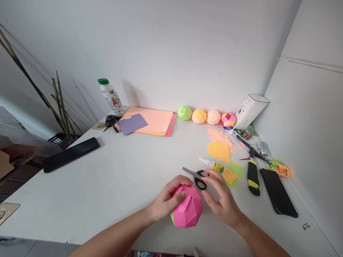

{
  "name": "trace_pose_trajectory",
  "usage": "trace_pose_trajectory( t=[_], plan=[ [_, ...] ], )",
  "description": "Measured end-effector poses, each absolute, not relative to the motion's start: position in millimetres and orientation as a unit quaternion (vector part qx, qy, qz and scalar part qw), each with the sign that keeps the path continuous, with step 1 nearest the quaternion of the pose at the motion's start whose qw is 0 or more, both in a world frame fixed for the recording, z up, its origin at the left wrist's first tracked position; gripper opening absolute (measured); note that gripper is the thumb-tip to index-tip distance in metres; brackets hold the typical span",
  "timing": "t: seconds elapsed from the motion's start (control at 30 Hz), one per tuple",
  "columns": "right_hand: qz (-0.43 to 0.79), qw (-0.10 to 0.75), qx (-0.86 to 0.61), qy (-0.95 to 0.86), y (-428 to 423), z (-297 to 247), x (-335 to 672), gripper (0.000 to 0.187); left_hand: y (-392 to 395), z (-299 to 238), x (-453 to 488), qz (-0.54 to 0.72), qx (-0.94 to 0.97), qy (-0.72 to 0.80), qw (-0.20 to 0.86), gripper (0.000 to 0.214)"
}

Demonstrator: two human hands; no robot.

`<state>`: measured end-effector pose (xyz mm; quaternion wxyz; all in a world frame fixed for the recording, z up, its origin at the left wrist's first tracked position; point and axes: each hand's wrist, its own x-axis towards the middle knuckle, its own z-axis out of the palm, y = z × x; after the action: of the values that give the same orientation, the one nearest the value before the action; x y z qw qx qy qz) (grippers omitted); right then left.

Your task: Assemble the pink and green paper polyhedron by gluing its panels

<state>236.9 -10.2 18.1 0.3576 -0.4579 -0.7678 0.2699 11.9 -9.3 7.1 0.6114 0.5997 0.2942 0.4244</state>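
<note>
A faceted pink paper ball [187, 212] with a bit of green at its lower left is gripped by my left hand [167, 198], thumb across its upper face. My right hand [221, 200] is just right of the ball, fingers apart and nothing held in them. Beyond the hands lie black-handled scissors [197, 175], their blades pointing left. The right fingertips overlap the view of one scissor handle; whether they touch it I cannot tell. A small yellow-labelled glue bottle [218, 166] lies behind the right hand, beside green paper pieces [237, 169] and orange ones [219, 151].
Several small paper balls [199, 116] line the wall. To the right are a utility knife [253, 175], a phone [278, 192] and a white box [250, 111]. Coloured sheets [154, 119], a purple piece [132, 124], a bottle [112, 98], keys [111, 121] and a long black object [71, 154] are leftward.
</note>
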Motion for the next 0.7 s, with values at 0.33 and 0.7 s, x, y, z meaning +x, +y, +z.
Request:
trace_pose_trajectory(
  t=[0.33, 0.7],
  plan=[
    [0.597, 0.309, -0.431, -0.603, -36, 23, 212, 0.047, -15, -1, 21, 0.439, 0.696, 0.326, 0.465, 0.031],
    [0.605, 0.299, -0.416, -0.61, -38, 30, 207, 0.048, -24, 13, 23, 0.415, 0.669, 0.373, 0.492, 0.033]
  ],
)
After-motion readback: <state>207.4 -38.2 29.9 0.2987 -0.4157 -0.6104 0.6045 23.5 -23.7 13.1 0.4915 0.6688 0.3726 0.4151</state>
